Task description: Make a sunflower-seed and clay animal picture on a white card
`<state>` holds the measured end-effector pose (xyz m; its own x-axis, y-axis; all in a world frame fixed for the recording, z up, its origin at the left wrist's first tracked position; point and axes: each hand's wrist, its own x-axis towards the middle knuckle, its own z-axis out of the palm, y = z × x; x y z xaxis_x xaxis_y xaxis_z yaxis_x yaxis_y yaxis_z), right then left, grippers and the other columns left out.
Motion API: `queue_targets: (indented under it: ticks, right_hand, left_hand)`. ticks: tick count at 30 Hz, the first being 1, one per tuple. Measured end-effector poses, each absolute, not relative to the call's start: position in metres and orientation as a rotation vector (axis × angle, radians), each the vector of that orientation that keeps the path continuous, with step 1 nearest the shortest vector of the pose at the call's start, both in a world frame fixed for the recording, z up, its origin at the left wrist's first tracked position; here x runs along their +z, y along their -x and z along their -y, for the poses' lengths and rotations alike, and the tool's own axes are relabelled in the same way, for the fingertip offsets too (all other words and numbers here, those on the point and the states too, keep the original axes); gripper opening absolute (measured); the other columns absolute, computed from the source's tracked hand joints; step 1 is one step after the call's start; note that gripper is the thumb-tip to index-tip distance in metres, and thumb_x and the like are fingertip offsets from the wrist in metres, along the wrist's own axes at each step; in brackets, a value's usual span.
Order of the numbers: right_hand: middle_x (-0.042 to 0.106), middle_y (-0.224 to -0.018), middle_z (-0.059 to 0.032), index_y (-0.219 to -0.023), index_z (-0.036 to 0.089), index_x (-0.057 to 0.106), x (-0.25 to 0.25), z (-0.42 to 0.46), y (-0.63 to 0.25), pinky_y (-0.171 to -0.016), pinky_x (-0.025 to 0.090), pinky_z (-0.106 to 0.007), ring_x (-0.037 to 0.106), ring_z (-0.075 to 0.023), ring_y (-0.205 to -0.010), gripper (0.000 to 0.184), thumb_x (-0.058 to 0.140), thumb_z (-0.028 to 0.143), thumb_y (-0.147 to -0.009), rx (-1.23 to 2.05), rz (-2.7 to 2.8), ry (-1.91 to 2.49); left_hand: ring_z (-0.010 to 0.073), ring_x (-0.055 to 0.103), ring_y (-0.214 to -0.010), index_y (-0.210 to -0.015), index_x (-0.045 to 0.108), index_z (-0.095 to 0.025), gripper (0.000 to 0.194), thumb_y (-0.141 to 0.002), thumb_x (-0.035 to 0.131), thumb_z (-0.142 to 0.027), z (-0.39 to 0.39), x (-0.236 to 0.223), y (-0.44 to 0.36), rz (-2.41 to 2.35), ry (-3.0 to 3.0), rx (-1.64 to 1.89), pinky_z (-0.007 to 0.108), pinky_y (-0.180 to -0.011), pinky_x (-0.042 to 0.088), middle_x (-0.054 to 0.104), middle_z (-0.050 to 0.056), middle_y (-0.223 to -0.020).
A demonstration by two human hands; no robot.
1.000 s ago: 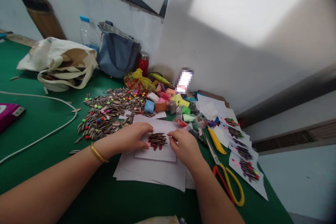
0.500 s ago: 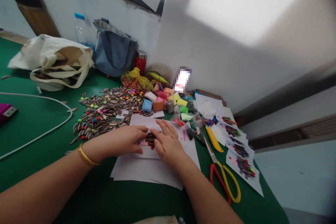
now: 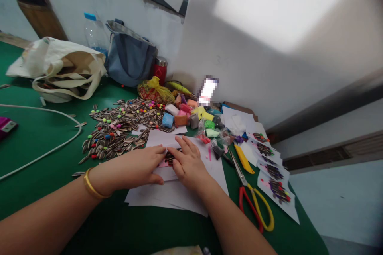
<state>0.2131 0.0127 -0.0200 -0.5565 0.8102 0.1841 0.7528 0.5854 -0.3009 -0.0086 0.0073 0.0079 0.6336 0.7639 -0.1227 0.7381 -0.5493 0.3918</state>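
Observation:
My left hand (image 3: 140, 167) rests flat on a small white card (image 3: 167, 173), with a gold bangle on its wrist. My right hand (image 3: 187, 163) lies over the same card, fingers stretched out and pressing down on a seed-and-clay figure (image 3: 169, 158) that is mostly hidden beneath both hands. The card sits on a stack of white paper sheets (image 3: 179, 195) on the green table (image 3: 44, 139). A pile of striped sunflower seeds (image 3: 119, 127) dotted with small coloured clay balls lies just behind my left hand.
Coloured clay blocks (image 3: 185, 117) and small bags sit behind the paper. Scissors (image 3: 254, 203) and a yellow cutter (image 3: 243, 158) lie at the right, beside several finished seed cards (image 3: 275, 179). Bags, a bottle and a red flask stand by the wall. A white cable (image 3: 44, 151) crosses the left.
My right hand slid left from the card's right side onto the seed figure and flattened over it. My left hand shifted slightly closer to me, staying on the card.

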Motion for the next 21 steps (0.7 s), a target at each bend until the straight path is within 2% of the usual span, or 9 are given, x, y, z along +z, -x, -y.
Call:
queue_targets:
  ticks: [10,21]
  right_hand:
    - [0.036,-0.156,-0.0065,-0.133,0.027,0.059,-0.018,-0.012,-0.214,-0.116,0.024,-0.053,0.024,-0.0300,-0.146,0.043,0.051,0.026,-0.091,0.251,2.500,1.286]
    - [0.037,-0.156,-0.0075,-0.133,0.026,0.059,-0.020,-0.012,-0.215,-0.115,0.025,-0.053,0.025,-0.0307,-0.145,0.042,0.051,0.026,-0.091,0.256,2.497,1.292]
  left_hand:
    - [0.0319,0.045,-0.136,-0.136,0.054,-0.019,0.067,-0.082,0.063,-0.059,-0.012,0.000,0.009,-1.074,-2.436,0.067,0.039,-0.110,0.038,0.045,0.015,-0.150]
    - [0.0322,0.042,-0.139,-0.137,0.054,-0.019,0.070,-0.082,0.061,-0.063,-0.011,0.014,0.014,-1.058,-2.444,0.033,0.041,-0.113,0.034,0.043,0.016,-0.152]
